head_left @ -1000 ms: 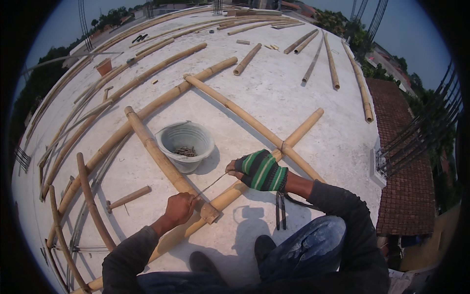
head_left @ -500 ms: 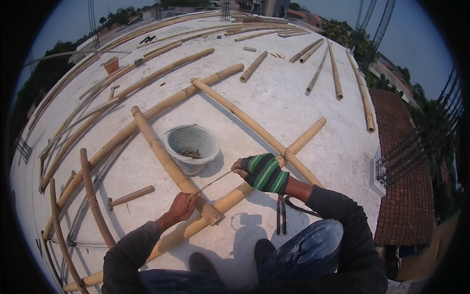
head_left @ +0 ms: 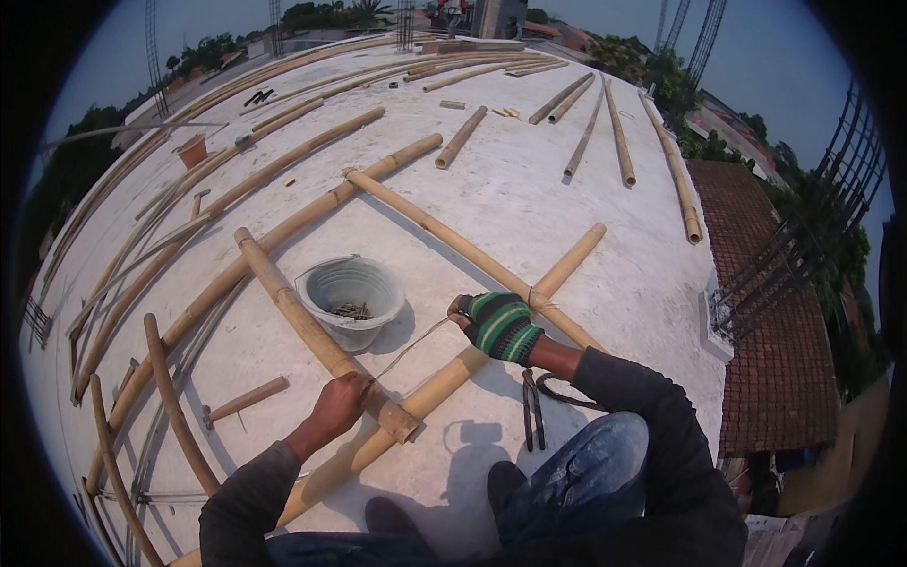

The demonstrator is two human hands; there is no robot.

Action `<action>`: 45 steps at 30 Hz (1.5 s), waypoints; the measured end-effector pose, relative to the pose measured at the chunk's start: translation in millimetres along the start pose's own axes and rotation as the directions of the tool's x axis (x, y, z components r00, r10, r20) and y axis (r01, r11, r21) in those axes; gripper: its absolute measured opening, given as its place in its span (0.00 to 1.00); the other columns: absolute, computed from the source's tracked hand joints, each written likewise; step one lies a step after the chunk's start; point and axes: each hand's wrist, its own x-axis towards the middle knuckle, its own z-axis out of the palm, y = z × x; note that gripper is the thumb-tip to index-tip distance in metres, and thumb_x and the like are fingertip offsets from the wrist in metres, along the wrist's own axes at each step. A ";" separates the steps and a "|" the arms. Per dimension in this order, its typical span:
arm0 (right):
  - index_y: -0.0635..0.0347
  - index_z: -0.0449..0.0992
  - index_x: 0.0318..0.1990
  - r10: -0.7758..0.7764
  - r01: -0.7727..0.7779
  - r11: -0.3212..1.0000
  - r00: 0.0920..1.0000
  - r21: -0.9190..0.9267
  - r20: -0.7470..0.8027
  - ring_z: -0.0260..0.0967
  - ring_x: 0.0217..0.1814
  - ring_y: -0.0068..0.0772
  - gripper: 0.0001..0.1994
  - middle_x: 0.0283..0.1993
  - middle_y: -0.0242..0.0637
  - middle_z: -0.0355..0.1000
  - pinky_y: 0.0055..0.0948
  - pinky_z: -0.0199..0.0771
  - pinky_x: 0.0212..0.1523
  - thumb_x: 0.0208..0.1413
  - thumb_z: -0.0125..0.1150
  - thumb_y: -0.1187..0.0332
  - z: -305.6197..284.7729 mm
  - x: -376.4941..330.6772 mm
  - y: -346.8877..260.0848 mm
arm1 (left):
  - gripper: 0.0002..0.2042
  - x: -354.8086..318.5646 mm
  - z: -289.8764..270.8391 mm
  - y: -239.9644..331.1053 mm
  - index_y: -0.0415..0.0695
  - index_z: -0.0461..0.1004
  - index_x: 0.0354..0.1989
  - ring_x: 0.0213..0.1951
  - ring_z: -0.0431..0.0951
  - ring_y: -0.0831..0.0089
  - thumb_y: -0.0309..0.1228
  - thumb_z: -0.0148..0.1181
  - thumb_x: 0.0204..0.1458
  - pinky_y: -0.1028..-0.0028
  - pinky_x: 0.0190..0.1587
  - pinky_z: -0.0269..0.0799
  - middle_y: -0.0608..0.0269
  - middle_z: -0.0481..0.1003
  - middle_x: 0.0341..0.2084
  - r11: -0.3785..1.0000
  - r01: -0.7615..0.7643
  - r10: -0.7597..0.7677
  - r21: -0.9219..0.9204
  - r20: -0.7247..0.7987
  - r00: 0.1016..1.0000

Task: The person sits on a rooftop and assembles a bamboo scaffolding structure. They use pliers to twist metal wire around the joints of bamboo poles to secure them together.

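Two hands: the bare left hand is a tight fist around one end of a thin strand; the gloved right hand pinches the other end between thumb and fingertips.
Strand: drawn nearly straight above the crossing of a shorter bamboo pole and a longer bamboo pole; whether wire or cord, I cannot tell.
Step in hand: apparently pulling the strand taut beside that crossing.
Next move: seems to call for keeping both grips firm and the strand under control near the joint.
Grey bucket: upright, just beyond the shorter pole, with a small heap of thin brown pieces at the bottom.
Orange bucket: far left; contents not visible.
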 end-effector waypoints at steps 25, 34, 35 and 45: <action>0.52 0.83 0.47 0.043 -0.044 0.999 0.998 0.020 0.045 0.81 0.38 0.51 0.14 0.33 0.45 0.82 0.49 0.78 0.42 0.70 0.57 0.55 -7.4 1.5 -7.3 | 0.07 4.6 4.3 -15.0 0.36 0.79 0.42 0.37 0.84 0.40 0.26 0.57 0.64 0.50 0.39 0.80 0.39 0.81 0.33 1.000 0.009 -0.010 0.016 0.043 0.999; 0.53 0.84 0.47 0.023 -0.020 0.996 0.999 0.091 -0.027 0.81 0.33 0.48 0.14 0.32 0.45 0.82 0.45 0.78 0.38 0.69 0.59 0.55 -7.4 3.0 -5.2 | 0.13 -2.4 4.6 -28.3 0.33 0.78 0.52 0.41 0.84 0.39 0.30 0.58 0.66 0.53 0.44 0.81 0.38 0.83 0.39 0.997 -0.032 0.031 0.072 0.013 0.999; 0.53 0.84 0.47 0.024 -0.023 0.996 1.000 0.086 -0.014 0.81 0.33 0.49 0.14 0.32 0.45 0.82 0.45 0.78 0.38 0.69 0.59 0.55 -6.5 2.5 -5.3 | 0.13 -2.0 4.7 -30.0 0.33 0.78 0.52 0.41 0.84 0.39 0.30 0.59 0.65 0.53 0.44 0.81 0.38 0.83 0.39 0.998 -0.064 0.064 0.000 -0.019 0.998; 0.53 0.84 0.47 0.065 -0.066 0.993 0.998 0.094 0.019 0.82 0.36 0.48 0.14 0.33 0.45 0.83 0.45 0.79 0.41 0.69 0.60 0.55 -8.6 2.4 -4.7 | 0.12 2.6 4.1 -33.7 0.36 0.81 0.49 0.41 0.84 0.42 0.31 0.62 0.65 0.54 0.43 0.80 0.40 0.83 0.36 0.995 -0.039 0.046 -0.097 0.071 0.996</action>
